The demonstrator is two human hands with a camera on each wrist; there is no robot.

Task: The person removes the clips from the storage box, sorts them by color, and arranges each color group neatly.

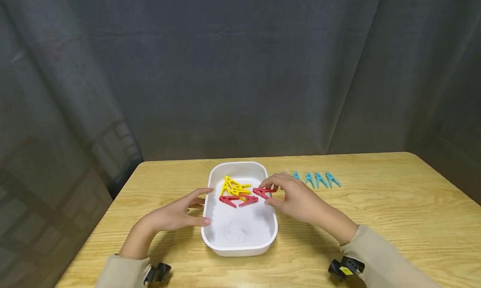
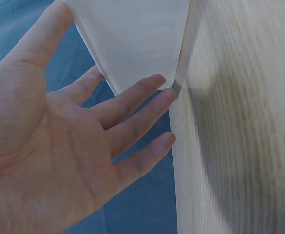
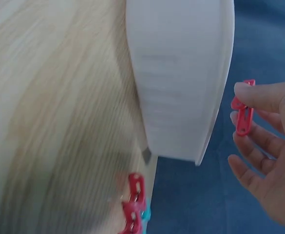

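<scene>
A smooth white plastic tub [image 1: 240, 238], rectangular with rounded corners and a thick rolled rim, sits near the front edge of a pale wood-grain table [image 1: 394, 221], left of its middle. In the tub's far half lies a loose heap of glossy, wedge-shaped plastic clothes pegs: yellow pegs [image 1: 234, 186] toward the back wall, red pegs [image 1: 238, 200] just in front of them.

The right hand [image 1: 297, 198] reaches over the tub's right rim, wrist low on the table side, and pinches one red peg [image 1: 264, 192] between thumb and forefinger; the remaining fingers curl loosely beneath, as the right wrist view shows [image 3: 243, 113]. The peg is held above the tub's right edge, beside the heap.

The left hand [image 1: 176, 213] rests against the tub's left wall, palm turned inward, fingers [image 2: 137, 97] straight and spread, holding nothing.

Four blue pegs [image 1: 317, 179] stand in a neat row toward the table's back edge, right of the tub. A dark grey curtain [image 1: 240, 71] hangs in soft folds behind.
</scene>
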